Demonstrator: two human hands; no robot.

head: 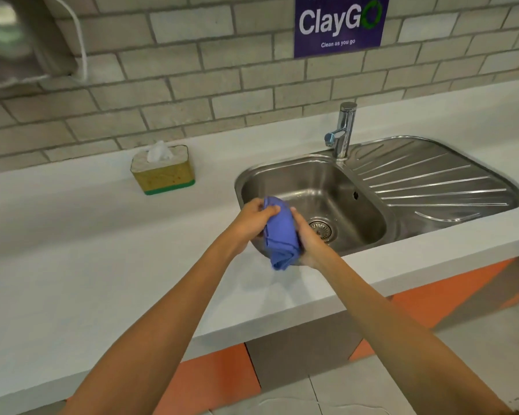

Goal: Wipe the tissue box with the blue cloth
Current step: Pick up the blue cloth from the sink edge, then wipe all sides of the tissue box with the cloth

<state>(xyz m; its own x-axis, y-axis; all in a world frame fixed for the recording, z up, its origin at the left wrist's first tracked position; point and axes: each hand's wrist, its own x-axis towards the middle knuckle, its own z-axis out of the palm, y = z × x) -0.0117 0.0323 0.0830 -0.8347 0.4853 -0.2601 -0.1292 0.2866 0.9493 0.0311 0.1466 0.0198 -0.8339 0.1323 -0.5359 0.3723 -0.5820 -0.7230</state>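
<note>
A bunched blue cloth (280, 235) is held between both hands over the front left rim of the sink. My left hand (252, 220) grips its upper left side. Along its right side my right hand (309, 238) is closed on it. The tissue box (162, 172), yellow with a green base and a white tissue sticking out of the top, stands on the grey counter by the wall, up and to the left of my hands and apart from them.
A steel sink (369, 223) with a drain and a ribbed drainboard (432, 178) fills the right of the counter (102, 265). A chrome tap (343, 130) stands behind the basin. A brick wall carries a purple sign (339, 23) and a metal dispenser (21, 40) at top left.
</note>
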